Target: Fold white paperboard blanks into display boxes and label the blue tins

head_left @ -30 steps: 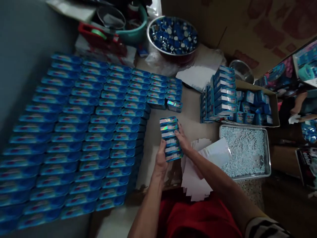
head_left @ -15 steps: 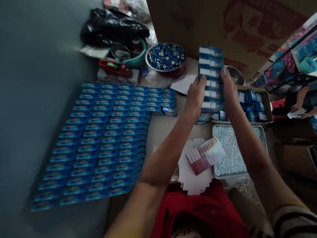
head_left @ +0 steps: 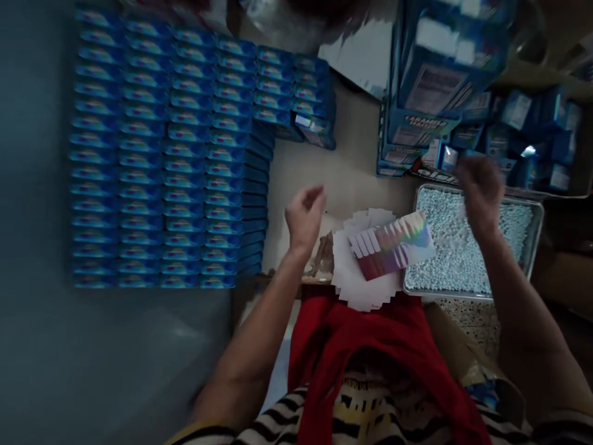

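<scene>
My left hand (head_left: 306, 217) hovers over the bare table left of the loose white cards (head_left: 345, 259), its fingers curled together with nothing visible in them. A shiny iridescent card (head_left: 393, 244) lies on top of those cards. Above the tray (head_left: 535, 241) of pale blue beads (head_left: 449, 247), my right hand (head_left: 482, 194) is smeared by motion and its fingers are unclear. Beyond the hands, a stack of blue boxes (head_left: 424, 80) with white labels stands on the table, apart from both hands.
Rows of small blue boxes (head_left: 157, 167) cover the left side. One box (head_left: 315, 128) at their right end sits turned. More blue boxes fill a carton (head_left: 567, 188) at right. White paper (head_left: 361, 55) lies at the back.
Both hands have let go of the block of blue boxes, now on the stack at the back right. They have drawn back toward me and apart. My view has tilted down.
</scene>
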`<state>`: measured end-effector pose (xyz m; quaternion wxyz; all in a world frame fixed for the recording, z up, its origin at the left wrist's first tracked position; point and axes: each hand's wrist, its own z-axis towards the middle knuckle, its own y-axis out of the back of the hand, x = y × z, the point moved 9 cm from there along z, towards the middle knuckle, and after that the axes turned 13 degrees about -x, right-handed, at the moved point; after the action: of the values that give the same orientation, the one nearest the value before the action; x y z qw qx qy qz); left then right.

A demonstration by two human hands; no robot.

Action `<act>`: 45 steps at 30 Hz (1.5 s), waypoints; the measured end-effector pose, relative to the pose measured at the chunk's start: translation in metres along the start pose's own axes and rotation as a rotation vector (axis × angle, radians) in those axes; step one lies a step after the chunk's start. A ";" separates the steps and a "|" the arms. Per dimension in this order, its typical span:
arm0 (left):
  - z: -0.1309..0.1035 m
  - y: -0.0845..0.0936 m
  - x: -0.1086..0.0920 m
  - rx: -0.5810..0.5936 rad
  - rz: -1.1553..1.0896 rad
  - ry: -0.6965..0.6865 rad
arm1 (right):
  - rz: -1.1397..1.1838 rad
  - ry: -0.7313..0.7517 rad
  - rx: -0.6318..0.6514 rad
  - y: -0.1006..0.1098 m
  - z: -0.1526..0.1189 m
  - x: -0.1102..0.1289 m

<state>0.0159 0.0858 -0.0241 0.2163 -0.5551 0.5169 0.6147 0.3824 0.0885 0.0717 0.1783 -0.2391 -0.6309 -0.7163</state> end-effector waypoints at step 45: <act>-0.091 0.008 0.122 0.778 -0.463 0.073 | 1.150 -0.612 -0.003 -0.167 -0.233 -0.013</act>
<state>0.0154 -0.0346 -0.1177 0.5225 -0.5547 0.5789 0.2902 0.2723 -0.1195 -0.0932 0.3453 -0.7320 -0.4234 -0.4070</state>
